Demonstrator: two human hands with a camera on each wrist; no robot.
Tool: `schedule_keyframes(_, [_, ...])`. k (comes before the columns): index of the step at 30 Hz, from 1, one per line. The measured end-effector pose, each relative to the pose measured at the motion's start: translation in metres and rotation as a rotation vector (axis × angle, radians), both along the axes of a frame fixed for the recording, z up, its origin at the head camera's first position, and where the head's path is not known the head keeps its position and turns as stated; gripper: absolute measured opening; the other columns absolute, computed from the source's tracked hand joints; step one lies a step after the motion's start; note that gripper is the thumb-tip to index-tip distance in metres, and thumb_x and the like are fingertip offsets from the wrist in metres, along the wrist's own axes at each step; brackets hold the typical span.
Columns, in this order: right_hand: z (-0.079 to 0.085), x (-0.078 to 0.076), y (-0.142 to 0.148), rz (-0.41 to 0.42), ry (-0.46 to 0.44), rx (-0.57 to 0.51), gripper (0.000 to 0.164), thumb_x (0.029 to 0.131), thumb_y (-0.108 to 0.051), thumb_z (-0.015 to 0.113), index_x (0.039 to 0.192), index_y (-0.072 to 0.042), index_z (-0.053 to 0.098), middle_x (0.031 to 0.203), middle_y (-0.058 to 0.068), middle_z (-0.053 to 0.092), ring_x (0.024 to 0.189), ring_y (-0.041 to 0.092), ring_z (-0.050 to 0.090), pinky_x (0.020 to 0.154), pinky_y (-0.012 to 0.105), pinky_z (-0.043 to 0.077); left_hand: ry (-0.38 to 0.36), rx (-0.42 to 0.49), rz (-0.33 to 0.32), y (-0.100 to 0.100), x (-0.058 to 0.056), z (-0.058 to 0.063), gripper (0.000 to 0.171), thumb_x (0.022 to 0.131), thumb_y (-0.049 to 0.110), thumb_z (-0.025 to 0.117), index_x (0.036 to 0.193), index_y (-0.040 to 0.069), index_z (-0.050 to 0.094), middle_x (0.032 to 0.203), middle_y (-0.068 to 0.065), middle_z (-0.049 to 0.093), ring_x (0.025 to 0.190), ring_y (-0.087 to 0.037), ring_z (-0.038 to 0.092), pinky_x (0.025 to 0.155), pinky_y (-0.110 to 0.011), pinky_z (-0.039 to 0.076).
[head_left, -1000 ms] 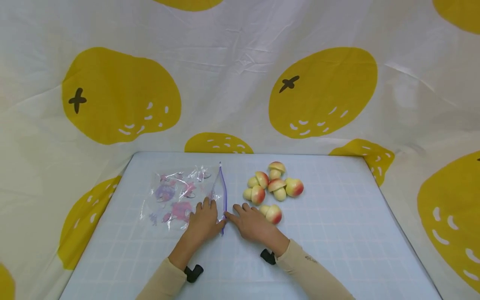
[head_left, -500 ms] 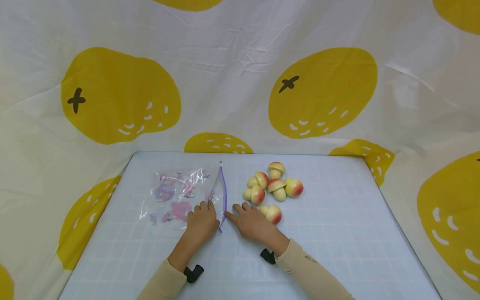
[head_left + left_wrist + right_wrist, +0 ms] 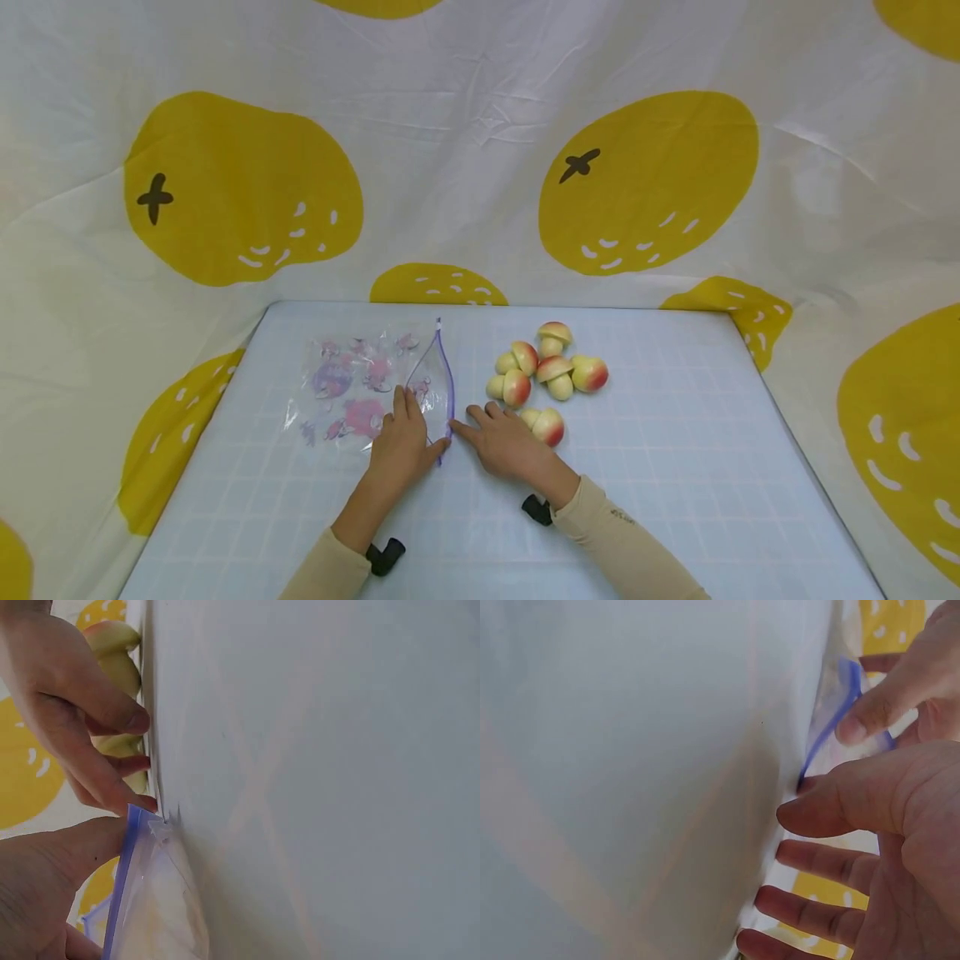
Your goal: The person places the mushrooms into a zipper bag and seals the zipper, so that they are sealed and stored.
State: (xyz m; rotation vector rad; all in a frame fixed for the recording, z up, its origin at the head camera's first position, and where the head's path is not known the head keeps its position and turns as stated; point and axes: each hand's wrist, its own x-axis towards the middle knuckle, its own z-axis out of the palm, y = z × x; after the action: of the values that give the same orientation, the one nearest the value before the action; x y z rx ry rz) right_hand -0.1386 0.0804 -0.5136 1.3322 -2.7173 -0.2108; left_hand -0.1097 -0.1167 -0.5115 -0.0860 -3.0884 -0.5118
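Observation:
A clear zip bag (image 3: 348,387) with pink and purple prints lies flat on the table, its purple zip edge (image 3: 451,383) facing right. Its mouth gapes between two purple lips. My left hand (image 3: 401,437) lies over the near part of the mouth, fingers extended, the thumb touching the zip strip (image 3: 124,877). My right hand (image 3: 506,442) rests on the table with fingers spread, one fingertip against the zip edge. In the right wrist view, the right thumb (image 3: 821,806) stands apart from the fingers. Toy mushrooms (image 3: 555,375) with red-and-yellow caps lie beyond the right hand.
The table (image 3: 660,467) has a pale checked cover. Behind it hangs a white cloth (image 3: 465,167) with yellow fruit prints. The closest mushroom (image 3: 549,427) is partly hidden by the right hand. Black wrist mounts (image 3: 387,557) sit below both wrists.
The upper lip of the bag has moved left with my left hand, so the mouth gapes wider. My left fingers have straightened. My right hand has stayed almost in place.

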Motion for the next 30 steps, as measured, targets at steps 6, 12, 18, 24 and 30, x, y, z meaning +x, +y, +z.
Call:
schedule_keyframes(6, [-0.0015,-0.0004,-0.0009,-0.018,-0.016,0.015,0.044,0.1,-0.021,0.056,0.144,-0.026,0.056,0.129,0.005,0.056,0.099,0.025,0.053,0.085,0.035,0.05,-0.011,0.108,0.013,-0.0038,0.0016,0.001,0.105,0.084,0.038,0.082,0.147,-0.021,0.021,0.155,-0.038,0.019,0.104,-0.053,0.06,0.074,-0.053,0.057])
schedule_keyframes(12, [-0.001,-0.0011,-0.0012,-0.03,-0.023,0.027,0.045,0.1,-0.021,0.056,0.145,-0.027,0.055,0.13,0.004,0.055,0.101,0.024,0.053,0.084,0.035,0.051,0.002,0.102,0.018,-0.0043,0.0017,-0.0008,0.107,0.08,0.037,0.085,0.149,-0.018,0.023,0.156,-0.035,0.022,0.118,-0.059,0.049,0.085,-0.061,0.052])
schedule_keyframes(18, [-0.0005,-0.0011,-0.002,-0.042,-0.044,0.039,0.045,0.102,-0.021,0.053,0.147,-0.027,0.053,0.132,0.004,0.055,0.104,0.024,0.052,0.085,0.035,0.051,-0.017,0.124,0.028,-0.003,-0.0002,-0.0038,0.108,0.08,0.035,0.086,0.15,-0.017,0.022,0.157,-0.034,0.021,0.116,-0.057,0.051,0.087,-0.061,0.051])
schedule_keyframes(24, [0.0003,-0.0007,-0.0023,-0.05,-0.046,0.032,0.046,0.101,-0.02,0.054,0.147,-0.027,0.053,0.13,0.004,0.055,0.102,0.024,0.052,0.084,0.035,0.051,-0.008,0.136,0.041,-0.0018,-0.0011,-0.005,0.108,0.078,0.032,0.088,0.15,-0.016,0.023,0.156,-0.034,0.023,0.114,-0.055,0.054,0.087,-0.06,0.051])
schedule_keyframes(30, [-0.0006,-0.0008,-0.0032,-0.055,-0.075,0.007,0.046,0.1,-0.022,0.057,0.146,-0.026,0.054,0.129,0.005,0.056,0.102,0.024,0.053,0.086,0.036,0.05,-0.002,0.114,0.039,-0.001,-0.0016,-0.0047,0.109,0.077,0.032,0.089,0.149,-0.017,0.024,0.155,-0.034,0.025,0.109,-0.053,0.057,0.085,-0.058,0.052])
